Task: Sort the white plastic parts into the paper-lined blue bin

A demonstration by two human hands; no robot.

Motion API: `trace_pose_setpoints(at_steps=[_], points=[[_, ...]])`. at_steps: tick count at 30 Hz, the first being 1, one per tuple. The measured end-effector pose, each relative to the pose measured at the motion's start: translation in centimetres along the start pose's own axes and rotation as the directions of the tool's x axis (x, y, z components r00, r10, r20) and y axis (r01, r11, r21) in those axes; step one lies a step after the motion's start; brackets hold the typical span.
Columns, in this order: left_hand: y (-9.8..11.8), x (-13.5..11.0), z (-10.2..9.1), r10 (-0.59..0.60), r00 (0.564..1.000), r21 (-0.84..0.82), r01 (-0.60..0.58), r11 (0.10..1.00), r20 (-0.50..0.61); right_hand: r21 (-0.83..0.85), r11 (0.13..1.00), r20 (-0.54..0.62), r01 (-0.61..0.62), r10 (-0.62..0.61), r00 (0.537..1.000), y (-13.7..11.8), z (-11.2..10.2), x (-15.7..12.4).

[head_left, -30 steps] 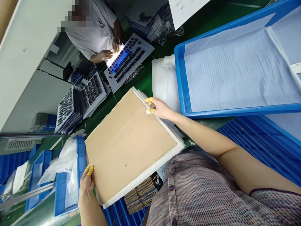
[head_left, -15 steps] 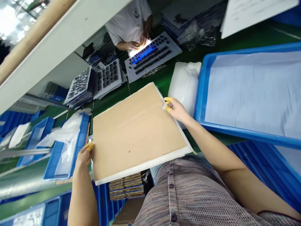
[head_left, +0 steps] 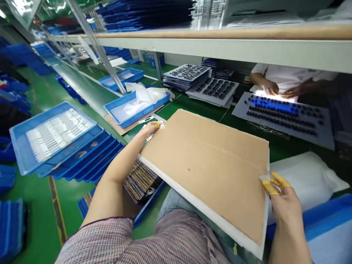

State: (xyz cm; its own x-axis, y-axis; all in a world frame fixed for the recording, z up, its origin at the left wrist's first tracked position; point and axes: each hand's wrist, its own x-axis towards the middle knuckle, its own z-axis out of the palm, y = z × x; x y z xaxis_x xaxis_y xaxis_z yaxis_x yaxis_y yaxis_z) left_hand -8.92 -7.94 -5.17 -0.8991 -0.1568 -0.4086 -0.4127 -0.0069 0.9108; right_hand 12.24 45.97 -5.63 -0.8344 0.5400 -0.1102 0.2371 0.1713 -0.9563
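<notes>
A large brown cardboard sheet (head_left: 206,165) lies flat and slanted before me, with a white layer (head_left: 167,178) showing along its near edge. My left hand (head_left: 150,130) is closed at the sheet's far left edge, yellow covers on its fingertips. At the right edge, my right hand (head_left: 284,196) grips the sheet between thumb and fingers, also with yellow finger covers. Small whitish bits show at both hands' fingertips; I cannot make out what they are. Beside the right hand lies a white, bag-like bundle (head_left: 308,176).
Across the green bench, a person's hands (head_left: 271,88) work under a bright light beside a board of dark parts (head_left: 291,117). A blue tray with white film (head_left: 121,123) sits left. Stacked blue trays (head_left: 22,146) stand farther left; a shelf beam (head_left: 206,46) crosses above.
My view has swung left, so the bench and blue trays appear farther right and at another angle. Both hands remain at the cardboard sheet's edges.
</notes>
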Motion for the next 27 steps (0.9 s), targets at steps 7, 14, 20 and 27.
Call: trace_pose_setpoints(at_steps=[7,14,20,27], points=[[-0.1,0.9,-1.3,-0.045,0.993,-0.032,0.049,0.998,0.107,-0.032,0.999,0.017,-0.039,0.039,0.999,-0.7,-0.2,-0.1],[-0.4,2.8,-1.0,-0.07,0.989,-0.038,0.075,0.996,0.134,-0.024,0.997,0.042,-0.07,0.071,0.997,-1.6,-0.3,0.5],[-0.9,1.9,-0.4,0.004,0.994,-0.016,-0.003,1.0,0.112,0.007,0.993,0.041,-0.114,0.114,0.993,-1.3,-0.8,1.3],[-1.4,0.3,0.5,0.188,0.982,0.046,-0.188,0.981,0.017,-0.012,0.99,0.129,-0.137,0.138,0.982,-2.2,-0.8,0.5]])
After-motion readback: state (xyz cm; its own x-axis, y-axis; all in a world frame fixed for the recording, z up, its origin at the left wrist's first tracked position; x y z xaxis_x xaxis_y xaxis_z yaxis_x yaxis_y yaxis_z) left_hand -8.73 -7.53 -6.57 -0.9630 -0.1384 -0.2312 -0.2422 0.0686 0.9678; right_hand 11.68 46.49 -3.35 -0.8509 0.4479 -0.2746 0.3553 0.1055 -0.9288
